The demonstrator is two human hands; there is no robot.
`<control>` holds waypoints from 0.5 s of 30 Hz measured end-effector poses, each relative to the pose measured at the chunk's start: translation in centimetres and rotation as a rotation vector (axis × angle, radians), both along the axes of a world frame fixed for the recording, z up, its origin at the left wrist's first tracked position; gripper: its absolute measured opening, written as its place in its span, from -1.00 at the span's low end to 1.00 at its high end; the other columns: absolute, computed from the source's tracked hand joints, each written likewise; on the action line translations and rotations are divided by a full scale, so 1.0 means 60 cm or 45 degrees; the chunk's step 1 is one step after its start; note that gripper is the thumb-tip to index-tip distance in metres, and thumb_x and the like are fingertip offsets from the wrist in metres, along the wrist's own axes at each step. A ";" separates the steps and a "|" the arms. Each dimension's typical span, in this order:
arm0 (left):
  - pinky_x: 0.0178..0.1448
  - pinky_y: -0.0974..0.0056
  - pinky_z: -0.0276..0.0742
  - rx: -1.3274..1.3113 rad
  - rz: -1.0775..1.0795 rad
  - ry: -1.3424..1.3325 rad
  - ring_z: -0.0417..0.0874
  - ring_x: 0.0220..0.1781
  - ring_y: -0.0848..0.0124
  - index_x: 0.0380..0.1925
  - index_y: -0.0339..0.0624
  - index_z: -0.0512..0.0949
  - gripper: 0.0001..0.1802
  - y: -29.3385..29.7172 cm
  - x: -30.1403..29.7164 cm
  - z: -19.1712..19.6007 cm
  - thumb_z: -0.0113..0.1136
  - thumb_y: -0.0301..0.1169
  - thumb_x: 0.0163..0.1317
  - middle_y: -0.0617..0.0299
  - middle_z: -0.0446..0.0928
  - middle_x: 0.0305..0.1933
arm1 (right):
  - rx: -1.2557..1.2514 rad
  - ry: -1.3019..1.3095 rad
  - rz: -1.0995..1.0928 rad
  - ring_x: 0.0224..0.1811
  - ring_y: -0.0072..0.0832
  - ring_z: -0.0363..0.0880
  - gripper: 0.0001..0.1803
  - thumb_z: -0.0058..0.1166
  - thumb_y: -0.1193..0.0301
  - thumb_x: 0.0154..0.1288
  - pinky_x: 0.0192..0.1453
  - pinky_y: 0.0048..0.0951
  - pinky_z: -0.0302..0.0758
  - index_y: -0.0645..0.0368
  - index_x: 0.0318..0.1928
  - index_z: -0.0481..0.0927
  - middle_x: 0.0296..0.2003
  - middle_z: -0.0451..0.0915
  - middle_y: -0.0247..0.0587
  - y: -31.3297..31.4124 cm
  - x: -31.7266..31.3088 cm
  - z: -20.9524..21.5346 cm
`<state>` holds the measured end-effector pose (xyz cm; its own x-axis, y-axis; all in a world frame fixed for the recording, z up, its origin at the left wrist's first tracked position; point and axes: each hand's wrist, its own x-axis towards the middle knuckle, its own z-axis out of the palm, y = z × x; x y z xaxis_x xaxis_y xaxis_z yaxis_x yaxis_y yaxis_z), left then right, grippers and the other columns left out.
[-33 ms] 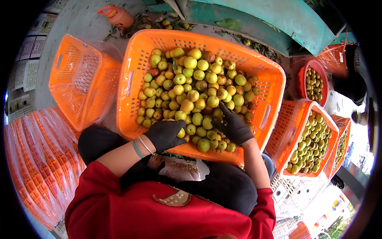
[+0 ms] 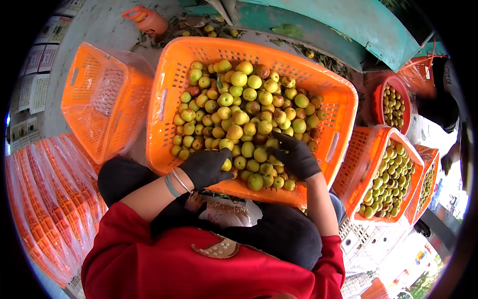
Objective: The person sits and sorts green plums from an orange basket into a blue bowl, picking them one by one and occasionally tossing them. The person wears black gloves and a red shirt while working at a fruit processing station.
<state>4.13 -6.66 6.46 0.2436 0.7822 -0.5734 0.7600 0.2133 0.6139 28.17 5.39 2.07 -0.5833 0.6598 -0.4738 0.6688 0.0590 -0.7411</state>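
A large orange plastic basket [image 2: 164, 94] stands in front of me, holding a heap of yellow-green jujubes [image 2: 240, 117], some with reddish-brown patches. At the basket's near side, my left hand [image 2: 208, 168], in a black glove, is closed with its fingertips around a jujube [image 2: 226, 165]. My right hand [image 2: 297, 158], gloved in black too, rests over the near right part of the heap. Its thumb and fingers are apart, touching jujubes; I see nothing gripped in it. A small green leaf [image 2: 219, 82] lies among the fruit.
An orange basket lined with clear plastic [image 2: 74, 107] stands at the left, above plastic-wrapped stacked baskets [image 2: 47, 199]. To the right are a filled orange basket [image 2: 356, 164] and a red tub [image 2: 378, 102] of fruit. Beyond is an orange bottle [image 2: 149, 22]. A co-worker's hand [image 2: 451, 157] shows far right.
My right hand has shifted slightly right and toward me over the fruit. The left hand stays in place with its jujube. At the far right the co-worker's hand has moved a little.
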 end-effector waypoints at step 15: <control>-0.12 0.11 0.52 0.090 0.132 0.235 0.63 -0.22 0.06 0.19 -0.16 0.27 -0.35 0.033 -0.131 -0.036 0.22 -0.20 0.11 -0.03 0.60 -0.29 | 0.152 -0.835 0.930 -0.12 -0.22 0.64 -0.68 0.17 0.27 -0.07 -0.07 -0.27 0.56 0.10 -0.25 0.69 -0.20 0.65 -0.04 0.067 -0.159 0.006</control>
<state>-3.71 -4.67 4.28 0.0558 0.8373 -0.5438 0.8368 0.2579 0.4829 18.64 9.40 2.46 -0.5116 0.3065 -0.8027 0.7142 0.6710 -0.1991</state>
